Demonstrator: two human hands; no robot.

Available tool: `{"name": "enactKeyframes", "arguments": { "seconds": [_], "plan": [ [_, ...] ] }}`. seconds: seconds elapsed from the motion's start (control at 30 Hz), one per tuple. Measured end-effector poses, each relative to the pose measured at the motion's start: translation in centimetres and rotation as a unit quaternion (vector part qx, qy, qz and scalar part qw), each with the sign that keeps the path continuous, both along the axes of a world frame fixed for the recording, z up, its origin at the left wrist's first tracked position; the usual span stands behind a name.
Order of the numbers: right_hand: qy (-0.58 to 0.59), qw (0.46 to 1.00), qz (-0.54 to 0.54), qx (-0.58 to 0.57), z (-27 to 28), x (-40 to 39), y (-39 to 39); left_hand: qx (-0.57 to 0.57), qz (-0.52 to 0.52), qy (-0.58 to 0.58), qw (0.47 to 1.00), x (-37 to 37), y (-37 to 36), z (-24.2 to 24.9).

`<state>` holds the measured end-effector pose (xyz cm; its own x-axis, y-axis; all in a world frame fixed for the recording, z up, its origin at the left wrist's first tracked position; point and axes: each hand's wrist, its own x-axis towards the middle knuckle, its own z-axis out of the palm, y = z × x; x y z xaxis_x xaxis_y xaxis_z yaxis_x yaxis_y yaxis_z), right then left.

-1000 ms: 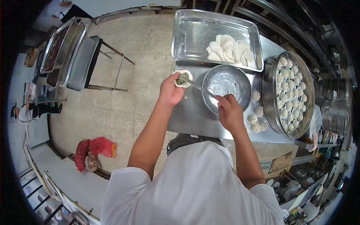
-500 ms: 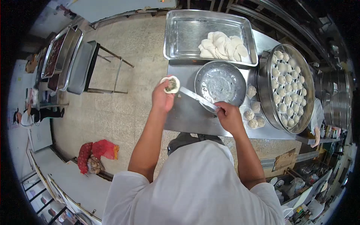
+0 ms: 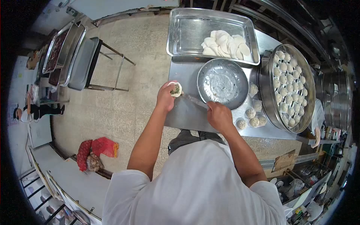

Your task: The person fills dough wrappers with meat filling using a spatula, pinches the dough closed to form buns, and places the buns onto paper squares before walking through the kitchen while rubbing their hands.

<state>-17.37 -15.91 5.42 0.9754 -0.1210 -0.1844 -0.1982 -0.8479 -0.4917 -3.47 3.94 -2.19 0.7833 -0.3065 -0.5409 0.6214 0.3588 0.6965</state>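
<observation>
In the head view, my left hand cups a round dough wrapper with greenish filling in its middle. My left thumb lies over the filling. My right hand is closed around a flat spatula, whose tip points left and reaches the wrapper's edge; whether it touches is hard to tell. Just beyond the spatula stands a metal bowl, its inside smeared with residue. Several pleated buns sit on the table to the right of my right hand.
A metal tray at the back holds a pile of dough wrappers. On the right, a round steamer is filled with rows of buns. Red mesh sacks lie on the floor. Another person stands far left.
My right hand has moved left, bringing the spatula's tip up to the wrapper and turning its blade. My left hand has lowered slightly with the wrapper. The view has shifted a little.
</observation>
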Motion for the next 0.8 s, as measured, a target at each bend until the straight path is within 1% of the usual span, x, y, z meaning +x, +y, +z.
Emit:
{"name": "enactKeyframes", "arguments": {
  "seconds": [0.1,0.13,0.17,0.2,0.23,0.27,0.3,0.37,0.4,0.43,0.47,0.5,0.53,0.57,0.63,0.67,0.73,0.77,0.8],
  "plan": [
    [-0.036,0.999,-0.017,0.029,-0.5,-0.2,-0.2,-0.011,-0.009,-0.011,1.000,0.3,0.5,0.3],
    [-0.037,0.999,-0.019,0.029,-0.5,-0.5,-0.5,-0.044,0.044,-0.021,0.998,0.5,0.9,0.8],
    [-0.061,0.996,-0.036,0.058,-0.5,-0.9,-0.9,-0.076,0.096,-0.029,0.992,0.6,1.1,1.2],
    [-0.086,0.991,-0.051,0.087,-0.3,-1.2,-1.2,-0.075,0.096,-0.030,0.992,0.7,1.1,1.6],
    [-0.086,0.991,-0.049,0.089,-0.2,-1.4,-1.5,-0.093,0.120,-0.020,0.988,0.8,1.2,2.1],
    [-0.126,0.985,-0.056,0.105,0.1,-1.6,-1.8,-0.110,0.145,-0.011,0.983,0.9,1.3,2.5],
    [-0.166,0.977,-0.064,0.121,0.8,-1.5,-1.8,-0.109,0.146,-0.013,0.983,1.0,1.2,2.6],
    [-0.181,0.974,-0.061,0.123,2.3,-1.2,-1.6,-0.149,0.106,0.048,0.982,1.0,0.3,2.4],
    [-0.206,0.970,-0.043,0.117,3.2,-1.0,-1.3,-0.183,0.112,0.074,0.974,0.7,-0.6,3.0],
    [-0.232,0.966,-0.024,0.112,3.6,-0.8,-1.1,-0.185,0.107,0.074,0.974,0.6,-1.2,3.4],
    [-0.233,0.966,-0.028,0.109,3.4,-0.8,-1.0,-0.204,0.090,0.075,0.972,0.4,-1.8,3.8],
    [-0.215,0.973,-0.012,0.077,3.0,-0.7,-1.0,-0.224,0.074,0.076,0.969,0.3,-2.3,4.1],
    [-0.197,0.979,0.004,0.045,2.8,-0.7,-1.0,-0.228,0.071,0.092,0.967,0.2,-2.9,4.8],
    [-0.198,0.979,0.003,0.044,2.9,-1.0,-1.2,-0.228,0.070,0.091,0.967,0.1,-3.2,4.5],
    [-0.225,0.973,-0.024,0.038,3.4,-1.5,-1.5,-0.269,0.090,0.099,0.954,0.2,-3.6,4.0],
    [-0.223,0.974,-0.025,0.039,3.5,-1.7,-1.5,-0.267,0.090,0.101,0.954,0.0,-3.5,3.7],
    [-0.218,0.973,-0.017,0.072,3.7,-2.1,-1.7,-0.242,0.058,0.093,0.964,-0.4,-4.1,4.7],
    [-0.218,0.973,-0.023,0.069,3.4,-2.0,-1.9,-0.243,0.051,0.095,0.964,-0.5,-4.3,4.8],
    [-0.192,0.979,-0.011,0.061,2.6,-1.9,-2.1,-0.233,0.054,0.079,0.968,-0.6,-4.5,4.8]
  ]
}}
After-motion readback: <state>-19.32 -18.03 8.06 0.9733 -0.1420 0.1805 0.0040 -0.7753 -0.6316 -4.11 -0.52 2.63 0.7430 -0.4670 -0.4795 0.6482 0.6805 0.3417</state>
